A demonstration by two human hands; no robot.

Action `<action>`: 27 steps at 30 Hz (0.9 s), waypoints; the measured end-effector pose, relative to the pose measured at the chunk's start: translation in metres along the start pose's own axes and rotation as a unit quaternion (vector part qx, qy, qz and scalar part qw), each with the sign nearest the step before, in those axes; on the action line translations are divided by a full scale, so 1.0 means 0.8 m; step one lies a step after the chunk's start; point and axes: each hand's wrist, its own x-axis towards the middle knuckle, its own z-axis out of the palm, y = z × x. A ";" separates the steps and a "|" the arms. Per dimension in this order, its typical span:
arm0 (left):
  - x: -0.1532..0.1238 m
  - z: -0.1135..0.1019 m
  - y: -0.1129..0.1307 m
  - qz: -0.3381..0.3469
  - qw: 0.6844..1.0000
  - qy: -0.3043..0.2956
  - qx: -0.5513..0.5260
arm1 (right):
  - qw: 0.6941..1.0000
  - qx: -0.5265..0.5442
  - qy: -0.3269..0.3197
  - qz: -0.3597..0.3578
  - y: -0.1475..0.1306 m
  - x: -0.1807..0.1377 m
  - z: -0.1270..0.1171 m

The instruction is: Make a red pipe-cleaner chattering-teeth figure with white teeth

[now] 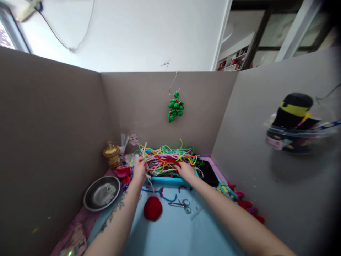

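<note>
A heap of many-coloured pipe cleaners lies in a blue tray at the far end of the blue mat. My left hand reaches into the heap's left side, fingers closed around a few pale strands. My right hand rests on the heap's right side, its fingers buried among red and orange strands, so their grip is hidden. A red fuzzy ball lies on the mat near my left forearm. Small scissors lie to its right.
A metal bowl sits at the left, a yellow-lidded jar behind it. A black tablet and finished pipe-cleaner pieces lie at right. Cardboard walls enclose three sides; a green ornament hangs on the back wall.
</note>
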 end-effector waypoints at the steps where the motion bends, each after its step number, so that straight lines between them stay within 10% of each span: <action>1: 0.007 -0.011 0.020 0.007 1.000 0.006 -0.001 | 1.000 -0.007 -0.008 0.008 -0.001 0.005 0.003; 7: -0.021 -0.057 0.099 0.062 0.998 0.004 0.000 | 0.998 -0.025 -0.035 0.049 -0.023 0.063 0.016; 13: -0.098 -0.079 0.066 0.040 0.998 -0.037 0.012 | 0.998 -0.035 -0.024 0.056 -0.047 0.114 0.009; 19: -0.124 -0.098 0.029 -0.002 0.998 -0.060 -0.003 | 0.994 0.002 -0.108 0.011 -0.039 0.079 0.019; 27: -0.159 -0.084 0.028 -0.024 0.995 -0.089 -0.039 | 0.983 0.160 -0.060 -0.058 0.003 0.026 -0.090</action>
